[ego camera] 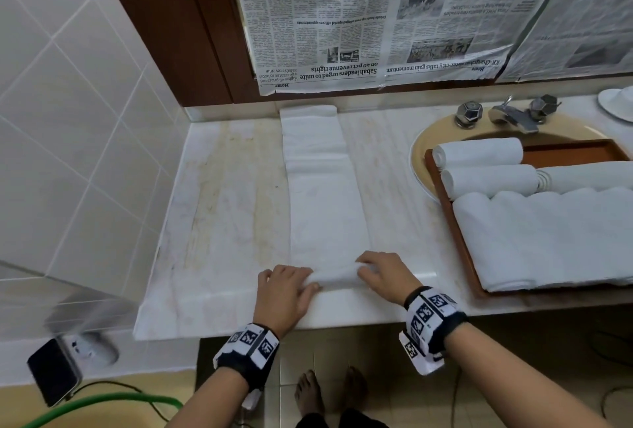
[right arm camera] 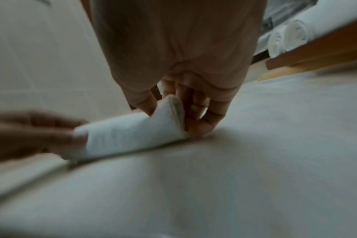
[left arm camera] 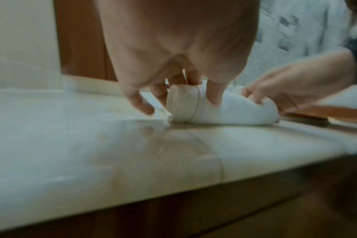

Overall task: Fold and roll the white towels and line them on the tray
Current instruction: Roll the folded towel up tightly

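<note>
Head view: long white terry towel (ego camera: 322, 194), folded into a narrow strip, laid flat on pale marble worktop (ego camera: 226, 208), running from near edge to back wall. Near end curled up into a short first roll. Left hand (ego camera: 286, 290) at left end of roll, fingers curled over it, thumb pressed into cloth per left wrist view (left arm camera: 214, 95); grip closed on towel. Right hand (ego camera: 383, 275) at right end, fingertips (right arm camera: 202, 128) pinching raised edge; grip likewise closed on towel. Right of strip: brown wooden tray (ego camera: 455, 222) set over cream oval sink basin (ego camera: 419, 153). On tray: two rolled white towels (ego camera: 479, 152) side by side at far end, stack of flat folded white towels (ego camera: 548, 239) nearer. Chrome tap (ego camera: 510, 116) behind basin. Newspaper sheets (ego camera: 342, 16) taped on wall above worktop. Both wrist views blurred.
</note>
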`<state>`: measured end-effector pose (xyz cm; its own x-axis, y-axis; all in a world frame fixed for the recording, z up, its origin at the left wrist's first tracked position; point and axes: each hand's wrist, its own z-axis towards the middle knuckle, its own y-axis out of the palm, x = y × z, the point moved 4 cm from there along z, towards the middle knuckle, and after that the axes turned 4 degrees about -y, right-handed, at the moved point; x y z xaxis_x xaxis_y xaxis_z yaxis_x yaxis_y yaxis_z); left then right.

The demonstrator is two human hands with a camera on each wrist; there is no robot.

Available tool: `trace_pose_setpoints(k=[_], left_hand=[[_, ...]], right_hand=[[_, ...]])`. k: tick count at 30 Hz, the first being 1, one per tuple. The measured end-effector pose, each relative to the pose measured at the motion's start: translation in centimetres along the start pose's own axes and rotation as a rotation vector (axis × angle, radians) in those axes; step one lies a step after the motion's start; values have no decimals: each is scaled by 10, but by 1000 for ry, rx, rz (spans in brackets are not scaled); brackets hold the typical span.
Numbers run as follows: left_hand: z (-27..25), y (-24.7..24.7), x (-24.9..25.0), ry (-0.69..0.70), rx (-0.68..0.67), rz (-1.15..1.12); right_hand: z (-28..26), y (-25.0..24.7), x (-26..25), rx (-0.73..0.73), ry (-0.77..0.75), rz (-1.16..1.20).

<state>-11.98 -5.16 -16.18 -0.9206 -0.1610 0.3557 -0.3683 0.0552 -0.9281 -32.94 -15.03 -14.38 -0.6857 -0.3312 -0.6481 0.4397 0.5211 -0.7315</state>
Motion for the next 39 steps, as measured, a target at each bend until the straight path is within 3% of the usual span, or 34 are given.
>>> trace_pose_setpoints(k=[2,4,6,11,14,18,22,26,30,33,35,39], left_hand=[[6,-1,-5,-74,-96,-219],[8,-3,-7,-123,-80,-393],[11,-2,-5,-128,-47,-401],[12,-2,-5,-155,50,-285],[7,-3,5,-33,129,-82],[-2,5,7,66,123,18],[9,4,3,25,31,-28],[28,5,-2,-73,-143,-146],[38,-2,-3,-190,-160,-353],[36,-8,-1,-185,-114,-325],[30,-9,1,-85,-73,-223],[16,-2,5,85,-123,-41]], right_hand=[[-1,-2,4,49,-14,19],[-4,4,5,77,-120,-131],[-7,8,4,97,-206,-261],[-10,16,-1,58,-321,-436],[-6,16,-2,12,-198,-323],[1,9,-1,-39,-91,-179],[1,6,6,-74,-50,-69],[0,7,-10,114,-288,-395],[-1,15,-18,72,-372,-434],[3,12,-12,0,-300,-326],[8,11,-8,-23,-234,-220],[13,8,1,-65,-59,-67]])
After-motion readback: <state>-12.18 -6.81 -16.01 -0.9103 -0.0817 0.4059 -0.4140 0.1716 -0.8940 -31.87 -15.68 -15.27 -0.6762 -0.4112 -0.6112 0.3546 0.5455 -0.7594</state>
